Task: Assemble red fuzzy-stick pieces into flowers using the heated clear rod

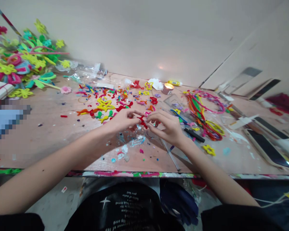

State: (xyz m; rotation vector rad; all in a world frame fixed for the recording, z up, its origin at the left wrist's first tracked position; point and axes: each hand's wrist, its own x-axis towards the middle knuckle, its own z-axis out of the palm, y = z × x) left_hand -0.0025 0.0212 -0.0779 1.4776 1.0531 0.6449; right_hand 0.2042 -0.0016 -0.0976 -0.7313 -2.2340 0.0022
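The left hand [121,121] and the right hand [167,127] meet over the middle of the wooden table [50,128]. Each pinches a small red pipe-cleaner piece [142,121] between thumb and fingertips, with the other fingers loosely curled. The piece sits between the two hands.

Scattered pipe-cleaner scraps [106,96] lie at 11 o'clock from the hands. A lit tealight [168,86] stands at 1 o'clock, and a bundle of coloured pipe cleaners [202,110] lies at 2 o'clock. A black pen [194,135] lies just beside the right hand at 3 o'clock. Pipe-cleaner flowers [21,62] are heaped well apart at 10 o'clock.
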